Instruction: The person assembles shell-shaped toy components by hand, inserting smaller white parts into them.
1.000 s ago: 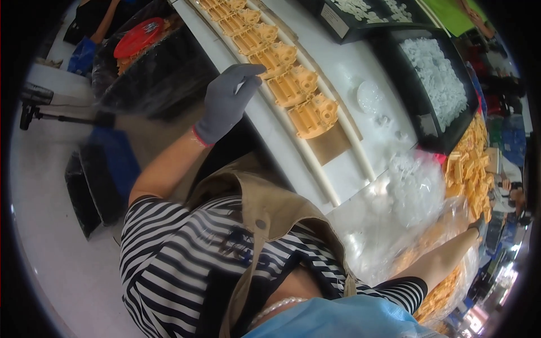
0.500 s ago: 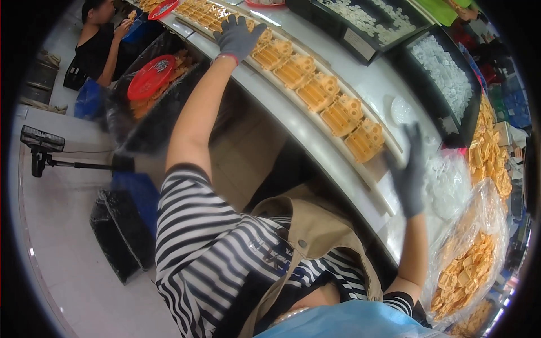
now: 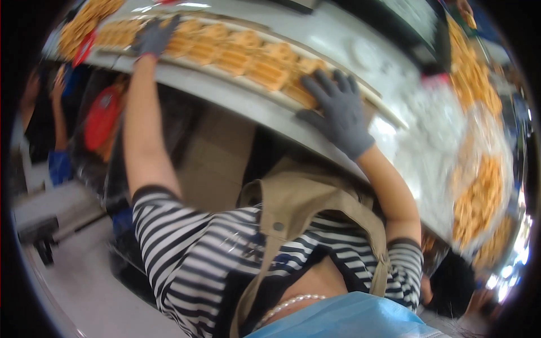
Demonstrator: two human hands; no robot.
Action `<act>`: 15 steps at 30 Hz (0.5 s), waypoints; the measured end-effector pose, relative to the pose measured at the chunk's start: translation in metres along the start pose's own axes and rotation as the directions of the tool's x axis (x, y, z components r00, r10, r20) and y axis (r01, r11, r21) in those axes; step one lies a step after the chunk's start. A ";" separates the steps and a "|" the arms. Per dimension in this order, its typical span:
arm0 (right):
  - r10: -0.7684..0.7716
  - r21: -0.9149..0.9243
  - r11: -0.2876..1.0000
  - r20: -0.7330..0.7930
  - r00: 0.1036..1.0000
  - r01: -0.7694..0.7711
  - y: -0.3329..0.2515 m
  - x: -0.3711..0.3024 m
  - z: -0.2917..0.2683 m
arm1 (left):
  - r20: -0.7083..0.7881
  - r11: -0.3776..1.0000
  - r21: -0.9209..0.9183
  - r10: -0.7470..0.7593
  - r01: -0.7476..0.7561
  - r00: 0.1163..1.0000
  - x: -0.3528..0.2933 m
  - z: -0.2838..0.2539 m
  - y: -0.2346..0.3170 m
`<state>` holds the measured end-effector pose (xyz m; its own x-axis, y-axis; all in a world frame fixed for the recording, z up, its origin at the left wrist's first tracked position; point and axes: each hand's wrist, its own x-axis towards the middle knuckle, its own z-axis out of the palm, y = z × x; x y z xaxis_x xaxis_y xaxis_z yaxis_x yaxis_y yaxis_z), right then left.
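Note:
A row of orange molded plastic pieces (image 3: pixel 232 52) lies along a pale narrow rail (image 3: pixel 389 112) on the table. My left hand (image 3: pixel 156 36), in a grey glove, rests over the pieces toward the far left of the row, its fingers apart. My right hand (image 3: pixel 341 115), gloved alike, has its fingers spread, with the fingertips at the near right end piece (image 3: pixel 298 90); whether they touch it I cannot tell. That hand partly covers the end piece. The picture is blurred by motion.
Loose orange pieces (image 3: pixel 90 22) are heaped at the far left. A black tray (image 3: pixel 414 39) with clear parts stands at the back right. Beside it are a clear plastic bag (image 3: pixel 431 115) and a bag of orange pieces (image 3: pixel 479 197). A red lid-like disc (image 3: pixel 102 118) sits below the table.
My right hand has come leftward onto the end of the row, from the table beyond it. My left hand stays over the row. The whole view has turned and shifted.

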<state>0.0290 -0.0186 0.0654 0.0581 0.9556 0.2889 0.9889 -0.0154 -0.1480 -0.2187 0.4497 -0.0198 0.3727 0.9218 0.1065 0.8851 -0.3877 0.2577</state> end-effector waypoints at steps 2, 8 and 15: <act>-0.004 -0.040 0.999 0.090 0.996 0.008 0.019 -0.022 0.002 | -0.029 0.999 -0.049 -0.018 0.017 0.999 0.003 0.031 -0.038; 0.088 0.056 0.994 0.034 0.996 -0.089 0.036 -0.057 -0.018 | -0.009 0.969 0.242 -0.043 0.044 0.999 -0.047 0.002 0.075; 0.103 0.137 0.984 0.095 0.990 -0.116 0.031 -0.061 -0.039 | -0.064 0.953 0.277 -0.107 0.120 0.992 -0.086 -0.045 0.096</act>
<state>0.0614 -0.0892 0.0801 0.1468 0.9726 0.1804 0.9474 -0.0858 -0.3084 -0.1781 0.3328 0.0389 0.2577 0.9561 0.1397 0.9658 -0.2592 -0.0075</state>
